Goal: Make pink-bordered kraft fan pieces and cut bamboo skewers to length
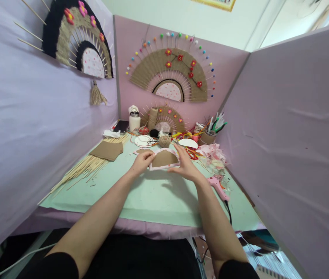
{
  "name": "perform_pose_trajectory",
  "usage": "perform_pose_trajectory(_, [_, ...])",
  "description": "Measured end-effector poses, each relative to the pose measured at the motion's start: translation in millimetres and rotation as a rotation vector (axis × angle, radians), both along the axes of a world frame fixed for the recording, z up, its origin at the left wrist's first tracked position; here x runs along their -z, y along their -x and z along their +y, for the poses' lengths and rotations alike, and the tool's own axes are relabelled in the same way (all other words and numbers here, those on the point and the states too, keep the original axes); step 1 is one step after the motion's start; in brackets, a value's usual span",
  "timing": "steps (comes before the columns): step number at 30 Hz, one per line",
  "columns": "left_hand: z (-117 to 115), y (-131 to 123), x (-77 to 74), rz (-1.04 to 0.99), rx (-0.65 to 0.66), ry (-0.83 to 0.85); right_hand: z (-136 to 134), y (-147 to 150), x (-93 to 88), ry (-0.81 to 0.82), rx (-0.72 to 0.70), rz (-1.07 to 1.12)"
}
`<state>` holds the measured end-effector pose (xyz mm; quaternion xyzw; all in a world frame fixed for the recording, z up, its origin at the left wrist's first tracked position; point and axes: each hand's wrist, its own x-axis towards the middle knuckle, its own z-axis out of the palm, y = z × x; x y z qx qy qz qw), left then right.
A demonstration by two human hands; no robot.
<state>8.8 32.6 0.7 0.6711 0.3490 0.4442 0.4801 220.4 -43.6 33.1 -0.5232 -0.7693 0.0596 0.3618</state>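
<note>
A brown cardboard half-disc (164, 158) lies on a pale pink fabric piece on the green mat (152, 197). My left hand (141, 162) grips its left edge, fingers curled over the fabric border. My right hand (185, 166) pinches the right edge, fingers pressed on the fabric. Both hands hold the piece just above the mat's middle.
A pile of thin wooden sticks (87, 167) and a brown cardboard piece (107, 150) lie to the left. A pink glue gun (218, 186) lies at the right. Twine ball (164, 141), white discs, a cup of tools (208, 136) and finished fans stand at the back.
</note>
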Motion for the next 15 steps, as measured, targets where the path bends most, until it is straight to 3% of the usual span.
perform_pose_trajectory(3, [1.5, 0.8, 1.6, 0.099, -0.021, -0.004, 6.4, 9.7, 17.1, 0.105, -0.118, -0.019])
perform_pose_trajectory(7, [1.3, 1.1, 1.4, 0.204, -0.071, 0.053, -0.7, 16.4, 30.3, 0.232, -0.124, 0.044])
perform_pose_trajectory(12, [-2.6, 5.6, -4.5, 0.049, -0.323, -0.051, -8.0, 18.4, 34.8, 0.363, -0.149, 0.022])
perform_pose_trajectory(15, [-4.7, 9.9, -8.8, 0.094, -0.394, -0.121, -8.5, 20.3, 36.5, 0.356, -0.155, 0.018])
